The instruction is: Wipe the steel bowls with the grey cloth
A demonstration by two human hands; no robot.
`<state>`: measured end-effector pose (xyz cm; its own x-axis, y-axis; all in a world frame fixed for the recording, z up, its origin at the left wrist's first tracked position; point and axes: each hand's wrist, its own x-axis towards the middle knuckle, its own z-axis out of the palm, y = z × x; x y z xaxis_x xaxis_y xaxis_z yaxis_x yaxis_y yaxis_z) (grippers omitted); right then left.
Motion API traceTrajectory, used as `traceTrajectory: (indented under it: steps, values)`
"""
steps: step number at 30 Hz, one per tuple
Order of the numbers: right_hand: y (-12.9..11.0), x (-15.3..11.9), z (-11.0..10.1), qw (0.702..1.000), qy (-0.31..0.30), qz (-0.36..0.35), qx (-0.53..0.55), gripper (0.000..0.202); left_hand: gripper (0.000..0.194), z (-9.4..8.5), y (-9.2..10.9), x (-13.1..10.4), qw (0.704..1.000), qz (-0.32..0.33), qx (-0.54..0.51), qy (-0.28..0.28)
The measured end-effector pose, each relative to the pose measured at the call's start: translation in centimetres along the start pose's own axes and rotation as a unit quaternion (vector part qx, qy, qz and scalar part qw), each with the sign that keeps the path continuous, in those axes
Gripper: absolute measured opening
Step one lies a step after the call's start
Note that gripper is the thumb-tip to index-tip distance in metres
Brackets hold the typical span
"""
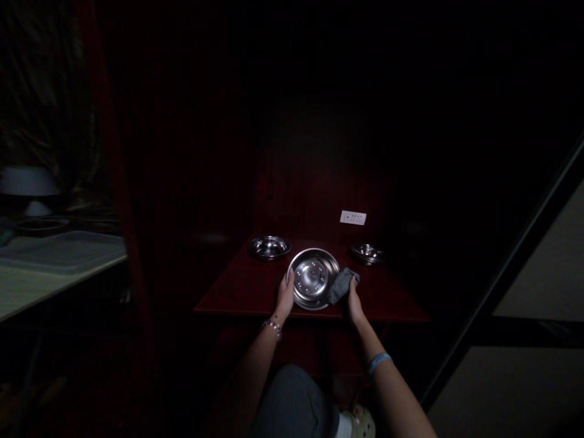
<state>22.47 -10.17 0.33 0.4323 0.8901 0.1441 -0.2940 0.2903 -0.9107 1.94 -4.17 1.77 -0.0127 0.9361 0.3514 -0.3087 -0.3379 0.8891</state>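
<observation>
A shiny steel bowl (pixel 312 277) is tilted toward me above the front of a dark red shelf (pixel 237 292). My left hand (pixel 285 293) grips its left rim, thumb on the inside edge. In my right hand (pixel 354 298) is a grey-green cloth (pixel 341 286), bunched against the bowl's right rim. Behind on the left lies another steel bowl (pixel 270 247). To the back right stand smaller steel bowls (pixel 367 253), seemingly stacked.
A white power socket (pixel 353 218) is on the back panel. At far left, a pale table (pixel 18 298) carries a clear plastic tray (pixel 68 250) and a white lamp (pixel 30 182). Dark side panels enclose the shelf. My knee (pixel 296 401) is below its front edge.
</observation>
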Motion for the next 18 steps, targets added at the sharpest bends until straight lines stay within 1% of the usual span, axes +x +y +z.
traceTrajectory:
  steps: [2,5,8,12,15,18]
  values:
    - [-0.3,-0.2,0.2,0.999,-0.006,0.029,-0.044,0.068,0.052,0.0,0.0,0.0,1.000,-0.004,-0.007,-0.005]
    - [-0.9,-0.7,0.6,0.994,-0.012,0.023,-0.106,0.070,0.050,0.0,0.0,0.0,1.000,-0.014,-0.015,-0.001]
    - [-1.0,-1.3,0.9,0.984,-0.009,0.006,-0.180,0.063,0.051,0.0,-0.2,0.1,1.000,-0.017,-0.017,-0.004]
    - [-0.9,-1.4,1.2,0.966,0.000,-0.008,-0.260,0.052,0.054,0.0,-0.3,0.2,0.999,-0.020,-0.017,-0.027]
    - [-1.0,-1.1,1.5,0.952,0.027,-0.004,-0.305,0.047,0.055,0.0,-0.2,0.2,0.999,-0.021,-0.012,-0.035]
    - [-1.1,-0.9,1.9,0.936,0.058,0.009,-0.348,0.043,0.054,0.0,0.0,0.0,0.999,-0.011,-0.004,-0.030]
